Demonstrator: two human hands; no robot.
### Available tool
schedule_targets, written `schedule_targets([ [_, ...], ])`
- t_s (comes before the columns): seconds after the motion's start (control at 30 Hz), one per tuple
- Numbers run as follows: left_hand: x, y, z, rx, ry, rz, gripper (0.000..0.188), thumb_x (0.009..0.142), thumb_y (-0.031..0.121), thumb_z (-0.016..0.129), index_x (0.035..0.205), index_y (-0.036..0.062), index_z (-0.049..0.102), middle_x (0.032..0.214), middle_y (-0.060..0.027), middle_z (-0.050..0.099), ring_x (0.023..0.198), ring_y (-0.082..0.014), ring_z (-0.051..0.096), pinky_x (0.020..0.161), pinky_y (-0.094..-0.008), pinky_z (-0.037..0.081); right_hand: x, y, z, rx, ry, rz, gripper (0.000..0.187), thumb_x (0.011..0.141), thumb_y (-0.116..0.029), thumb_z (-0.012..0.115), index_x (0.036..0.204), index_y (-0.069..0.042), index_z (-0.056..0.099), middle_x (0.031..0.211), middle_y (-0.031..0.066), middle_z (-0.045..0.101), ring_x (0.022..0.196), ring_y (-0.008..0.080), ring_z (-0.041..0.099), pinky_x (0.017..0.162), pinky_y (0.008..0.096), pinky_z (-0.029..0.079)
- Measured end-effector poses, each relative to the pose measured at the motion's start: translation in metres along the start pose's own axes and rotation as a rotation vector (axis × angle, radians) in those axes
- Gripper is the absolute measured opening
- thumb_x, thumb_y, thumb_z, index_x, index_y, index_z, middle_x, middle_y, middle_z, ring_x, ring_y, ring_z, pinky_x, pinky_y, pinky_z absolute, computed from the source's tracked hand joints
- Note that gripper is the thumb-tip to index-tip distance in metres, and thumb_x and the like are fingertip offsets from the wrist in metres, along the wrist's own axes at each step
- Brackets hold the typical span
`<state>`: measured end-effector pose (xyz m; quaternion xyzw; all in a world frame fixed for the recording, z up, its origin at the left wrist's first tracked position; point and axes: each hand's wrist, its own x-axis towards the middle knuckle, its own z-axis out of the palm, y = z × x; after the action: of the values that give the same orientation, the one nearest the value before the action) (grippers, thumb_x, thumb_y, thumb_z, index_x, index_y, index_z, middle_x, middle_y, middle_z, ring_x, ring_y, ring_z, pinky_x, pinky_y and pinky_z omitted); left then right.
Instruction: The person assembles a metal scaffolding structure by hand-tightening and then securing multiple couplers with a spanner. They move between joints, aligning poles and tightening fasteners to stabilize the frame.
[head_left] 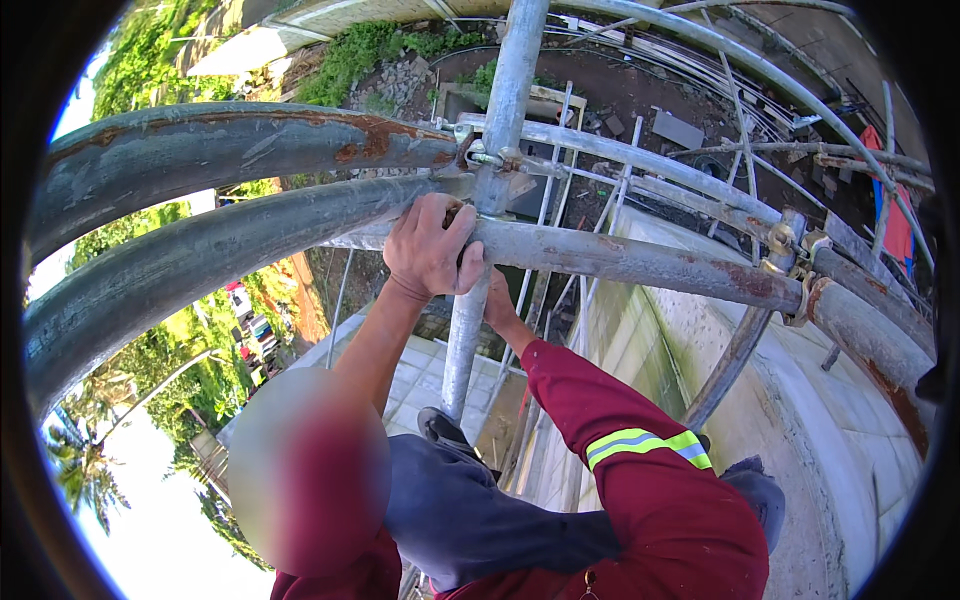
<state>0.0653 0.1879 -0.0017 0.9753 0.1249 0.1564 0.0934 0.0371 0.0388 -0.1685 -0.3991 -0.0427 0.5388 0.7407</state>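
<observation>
My left hand point(432, 245) is closed over a grey scaffold pipe point(610, 252), just left of where it meets an upright pole point(468, 340). Its fingers curl at the joint, with the thumb toward the pole; what lies under the fingers is hidden. My right hand point(497, 303) reaches in low beside the upright, below the horizontal pipe, and its fingers are hidden behind the pole. Just above the left hand, a metal coupler point(484, 157) clamps the upright to a rusty pipe point(270, 140). A second thick pipe point(210, 240) runs in from the left to the joint.
More couplers point(785, 245) join pipes on the right, with a diagonal brace point(730, 365) beneath. A shoe point(445, 430) rests near the upright's lower part. Far below are white tiles point(410, 370), a pale sloping wall point(690, 340), rubble point(395, 85) and thinner poles.
</observation>
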Motion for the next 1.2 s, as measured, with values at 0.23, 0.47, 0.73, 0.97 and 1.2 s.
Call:
schedule_targets([
  [0.23,-0.005,-0.003,-0.001,0.003,0.033,-0.004,0.034,0.087,0.038,0.058,0.099,0.0077,0.067,0.091,-0.0102,0.057,0.074,-0.0281,0.060,0.062,-0.0378,0.051,-0.010,-0.016,-0.029,0.034,-0.116,0.403,0.030,0.109,-0.033,0.048,0.119,-0.007,0.058,0.064,-0.0057,0.048,0.044,0.0046,0.039,0.040,0.0235,0.035],
  [0.47,0.006,0.000,0.002,0.005,0.047,0.012,0.032,0.086,0.038,0.059,0.098,0.0095,0.067,0.091,-0.0086,0.057,0.074,-0.0269,0.060,0.062,-0.0365,0.051,-0.004,-0.057,-0.048,-0.343,-0.284,0.367,0.028,0.098,-0.029,0.068,0.098,-0.008,0.050,0.064,-0.0053,0.044,0.045,0.0062,0.043,0.038,0.0255,0.033],
  [0.73,-0.003,0.002,0.001,0.022,0.009,-0.024,0.029,0.083,0.037,0.060,0.096,0.0108,0.065,0.089,-0.0094,0.052,0.072,-0.0276,0.058,0.061,-0.0374,0.051,0.030,-0.120,-0.122,-1.869,-0.242,0.119,0.037,0.094,-0.044,0.064,0.117,-0.015,0.061,0.107,0.0093,0.065,0.090,0.0229,0.065,0.083,0.0426,0.053],
  [0.97,0.001,0.001,0.002,-0.012,0.045,0.002,0.030,0.081,0.036,0.061,0.096,0.0112,0.064,0.089,-0.0093,0.052,0.072,-0.0274,0.058,0.061,-0.0378,0.050,0.031,-0.109,-0.205,-0.935,-0.185,0.242,0.038,0.097,-0.038,0.057,0.126,-0.014,0.066,0.131,0.0134,0.065,0.124,0.0340,0.058,0.106,0.0491,0.044],
  [1.2,-0.013,-0.001,-0.005,-0.011,-0.016,-0.056,0.037,0.084,0.036,0.058,0.101,0.0038,0.066,0.093,-0.0138,0.057,0.077,-0.0314,0.061,0.064,-0.0403,0.052,0.015,-0.091,-0.092,-0.823,-0.220,0.544,0.028,0.103,-0.036,0.058,0.109,-0.009,0.060,0.085,0.0027,0.060,0.072,0.0105,0.054,0.065,0.0289,0.045],
])
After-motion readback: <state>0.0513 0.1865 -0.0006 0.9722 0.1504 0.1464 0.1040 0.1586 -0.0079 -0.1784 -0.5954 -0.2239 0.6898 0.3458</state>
